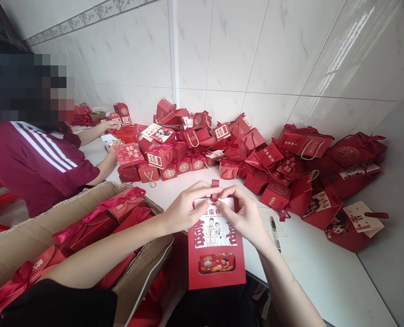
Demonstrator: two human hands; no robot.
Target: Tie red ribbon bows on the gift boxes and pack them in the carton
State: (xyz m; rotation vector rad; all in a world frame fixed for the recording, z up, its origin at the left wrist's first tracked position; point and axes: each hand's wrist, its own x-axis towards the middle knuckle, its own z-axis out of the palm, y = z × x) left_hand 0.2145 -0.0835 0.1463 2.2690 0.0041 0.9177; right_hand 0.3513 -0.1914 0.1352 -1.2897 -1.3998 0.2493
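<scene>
A flat red gift box (195,261) stands upright before me, with a white panel showing a bride and groom and a cut-out window onto a red printed packet (218,263). A dark red ribbon strap (215,183) loops up from its top edge. From the left, my left hand (193,203) pinches the strap between thumb and fingers. Facing it, my right hand (240,213) has thumb and fingertips closed on the strap's other side. The fingers partly cover the top of the box.
A cardboard carton (147,281) of red boxes with bows stands at my left. Red gift boxes (198,136) are heaped along the wall on the white table (338,281). A pen (275,232) lies on a written sheet (292,227). A co-worker (48,159) handles items at the far left.
</scene>
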